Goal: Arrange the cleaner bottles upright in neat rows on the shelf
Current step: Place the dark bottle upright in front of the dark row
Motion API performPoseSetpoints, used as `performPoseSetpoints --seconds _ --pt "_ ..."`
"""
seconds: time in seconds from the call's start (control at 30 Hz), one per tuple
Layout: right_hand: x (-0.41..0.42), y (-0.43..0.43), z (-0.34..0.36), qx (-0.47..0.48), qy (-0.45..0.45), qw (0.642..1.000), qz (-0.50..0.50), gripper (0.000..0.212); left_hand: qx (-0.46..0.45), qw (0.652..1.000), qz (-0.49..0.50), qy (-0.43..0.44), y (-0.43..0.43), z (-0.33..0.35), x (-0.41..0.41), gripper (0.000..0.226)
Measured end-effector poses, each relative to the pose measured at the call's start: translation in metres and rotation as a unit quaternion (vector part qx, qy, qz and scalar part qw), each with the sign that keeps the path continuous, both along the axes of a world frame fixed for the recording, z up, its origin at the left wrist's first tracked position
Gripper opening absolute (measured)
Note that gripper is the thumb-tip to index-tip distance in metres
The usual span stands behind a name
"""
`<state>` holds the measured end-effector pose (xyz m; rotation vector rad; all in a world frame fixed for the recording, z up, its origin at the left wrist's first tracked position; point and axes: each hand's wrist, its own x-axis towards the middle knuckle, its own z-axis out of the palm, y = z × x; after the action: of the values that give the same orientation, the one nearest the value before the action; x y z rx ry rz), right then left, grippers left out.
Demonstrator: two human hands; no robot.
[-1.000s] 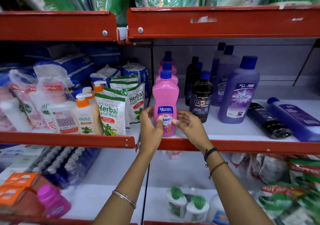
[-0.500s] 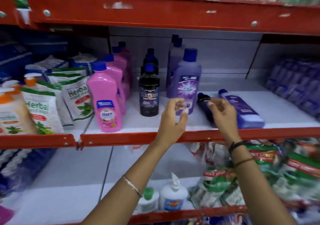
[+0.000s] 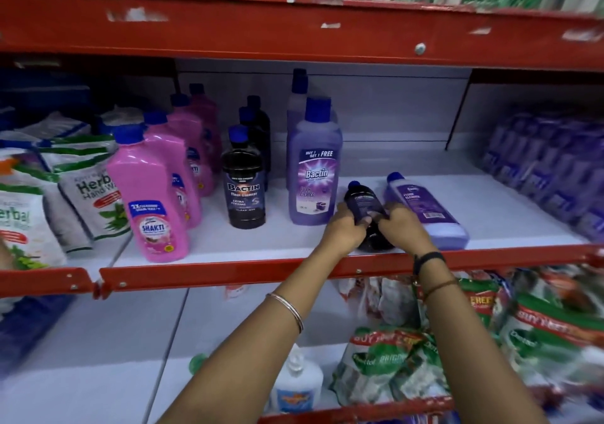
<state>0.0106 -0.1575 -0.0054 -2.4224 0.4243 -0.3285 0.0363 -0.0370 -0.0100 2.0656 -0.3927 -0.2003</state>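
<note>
A black cleaner bottle (image 3: 363,202) lies on its side on the white shelf (image 3: 248,243), cap pointing to the back. My left hand (image 3: 344,230) grips its left side and my right hand (image 3: 400,227) grips its right side. Just right of it lies a purple bottle (image 3: 425,209), also flat. Upright rows stand to the left: pink Shakti bottles (image 3: 148,194), black Bactin bottles (image 3: 243,183) and purple Bactin bottles (image 3: 313,165).
Herbal hand wash pouches (image 3: 88,194) fill the shelf at the left. Blurred purple packs (image 3: 555,168) stand at the right. A red shelf lip (image 3: 228,274) runs along the front; pouches and white bottles sit on the shelf below.
Both hands left the pink bottle, moved right along the shelf and closed on the lying black bottle. The view swung right.
</note>
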Motion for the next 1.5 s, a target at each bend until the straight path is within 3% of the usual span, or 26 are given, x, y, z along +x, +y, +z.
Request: performPoseSetpoints --seconds 0.2,0.37,0.6,0.83,1.07,1.17,1.37,1.5 --pt "-0.035 0.01 0.015 0.159 -0.149 0.975 0.035 0.032 -0.13 0.99 -0.024 -0.058 0.015 0.007 -0.013 0.047" --pt "-0.042 0.027 0.019 0.206 -0.225 0.948 0.095 0.041 -0.194 0.974 -0.009 -0.115 0.05 0.022 -0.019 0.047" --pt "-0.025 0.107 0.01 0.232 -0.287 0.918 0.148 0.048 -0.21 0.953 0.076 -0.202 0.129 0.016 -0.022 0.046" --pt "0.001 0.184 -0.013 0.255 -0.276 0.906 0.195 0.051 -0.201 0.943 0.162 -0.212 0.194 -0.005 -0.014 0.044" --pt "0.008 0.201 -0.028 0.256 -0.292 0.91 0.147 0.044 -0.192 0.943 0.143 -0.231 0.212 -0.02 -0.007 0.06" --pt "0.006 0.199 -0.031 0.204 -0.296 0.924 0.132 0.035 -0.144 0.947 0.166 -0.235 0.213 -0.024 0.0 0.048" --pt "0.001 0.195 -0.027 0.271 -0.253 0.916 0.157 0.037 -0.153 0.976 0.078 -0.132 0.222 -0.015 0.005 0.04" --pt "0.005 0.194 -0.025 0.245 -0.181 0.928 0.215 0.042 -0.146 0.984 0.034 -0.102 0.223 -0.011 0.003 0.054"
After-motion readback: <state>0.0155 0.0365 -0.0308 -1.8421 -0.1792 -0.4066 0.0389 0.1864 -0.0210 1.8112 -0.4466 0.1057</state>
